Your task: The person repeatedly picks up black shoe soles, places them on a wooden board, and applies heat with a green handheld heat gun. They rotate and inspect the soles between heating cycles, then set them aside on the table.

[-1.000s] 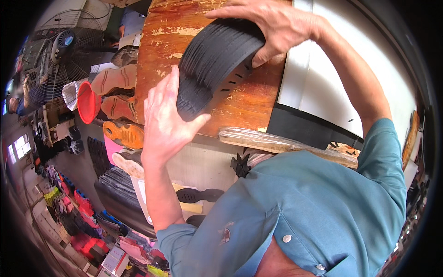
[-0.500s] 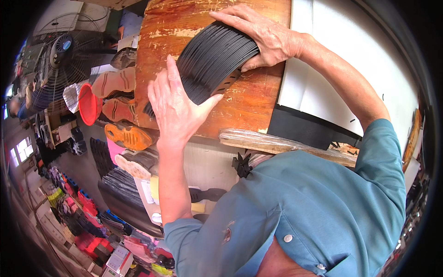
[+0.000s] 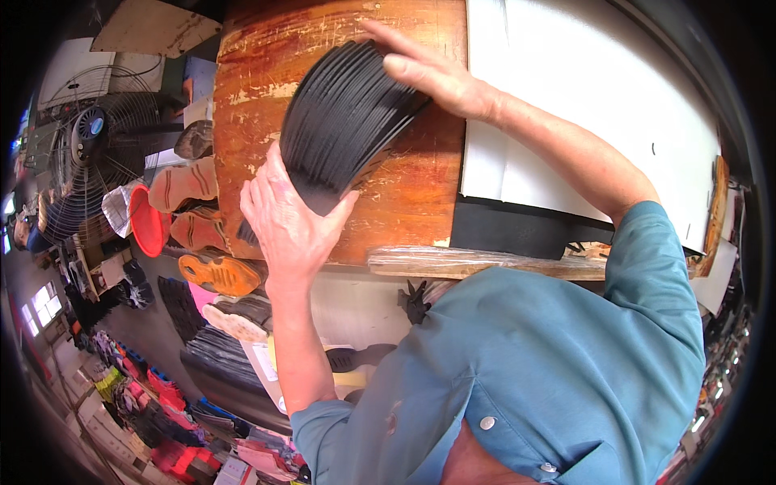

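- Head view: one pile of thin black sheets [image 3: 347, 117] is on the table, bent over in a curve. The sheets are too many and too close to count.
- Two hands are on the pile, one at each end.
- The left hand [image 3: 295, 222] has the near end of the pile between its thumb and fingers, which are spread wide.
- The right hand [image 3: 440, 81] is at the far end. Its fingers are stretched out straight along the pile's edge. I cannot tell how hard they press.
- One brown wooden table [image 3: 412, 214] is under the pile. Its paint is scratched in many spots.
- One big white board [image 3: 566, 89] lies to the right, under the right arm.
- One black strip [image 3: 509, 232] is along the white board's near edge.
- One long piece of wood [image 3: 477, 263] is near the person's tummy.
- Two reddish shoe bottoms [image 3: 184, 184] and one orange shoe bottom [image 3: 218, 276] are left of the table.
- One red bowl [image 3: 149, 222] is just beside the reddish ones.
- One big fan [image 3: 90, 125] stands farther left.
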Motion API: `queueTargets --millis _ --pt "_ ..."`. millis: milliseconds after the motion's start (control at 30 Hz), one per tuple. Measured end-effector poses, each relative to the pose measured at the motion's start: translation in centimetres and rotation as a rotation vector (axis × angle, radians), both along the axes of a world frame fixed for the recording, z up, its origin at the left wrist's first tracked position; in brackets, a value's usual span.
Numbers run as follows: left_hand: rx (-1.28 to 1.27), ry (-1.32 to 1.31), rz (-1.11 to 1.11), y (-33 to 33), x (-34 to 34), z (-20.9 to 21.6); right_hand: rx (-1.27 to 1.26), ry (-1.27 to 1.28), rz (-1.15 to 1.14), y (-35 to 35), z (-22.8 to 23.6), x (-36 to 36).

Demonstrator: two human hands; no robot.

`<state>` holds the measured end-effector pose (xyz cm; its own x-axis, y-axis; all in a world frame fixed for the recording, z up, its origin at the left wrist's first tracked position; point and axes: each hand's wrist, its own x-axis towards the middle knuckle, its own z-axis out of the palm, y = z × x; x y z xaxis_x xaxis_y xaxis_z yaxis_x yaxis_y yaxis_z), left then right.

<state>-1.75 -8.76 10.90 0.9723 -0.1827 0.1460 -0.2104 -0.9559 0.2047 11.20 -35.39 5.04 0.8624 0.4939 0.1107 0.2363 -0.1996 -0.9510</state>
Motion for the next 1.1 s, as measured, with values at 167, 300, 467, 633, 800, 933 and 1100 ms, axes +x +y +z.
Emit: queueTargets --millis 167,300,467,633,800,933,1100 --pt "-0.08 0.008 0.001 0.1 0.2 -0.3 0.044 0.039 -0.018 1.0 0.1 0.0" --pt "-0.109 0.096 0.047 0.1 0.8 0.3 0.31 0.337 -0.049 1.6 1.1 0.4" --pt "-0.383 0.325 0.108 0.6 1.6 2.7 0.652 0.907 -0.099 2.2 2.5 1.2" --pt "-1.132 0.578 0.155 0.1 -0.5 4.0 0.797 0.949 0.041 1.3 3.2 0.8" --pt "-1.604 0.771 0.018 -0.7 -3.3 3.2 0.619 0.81 -0.01 -0.5 4.5 -3.8" --pt "-1.836 0.748 0.124 -4.0 -5.6 1.0 0.883 1.006 -0.035 0.0 5.6 -10.0" --pt "-1.904 0.69 0.198 -6.4 -5.8 0.3 0.928 0.782 -0.173 0.2 5.7 -12.8"
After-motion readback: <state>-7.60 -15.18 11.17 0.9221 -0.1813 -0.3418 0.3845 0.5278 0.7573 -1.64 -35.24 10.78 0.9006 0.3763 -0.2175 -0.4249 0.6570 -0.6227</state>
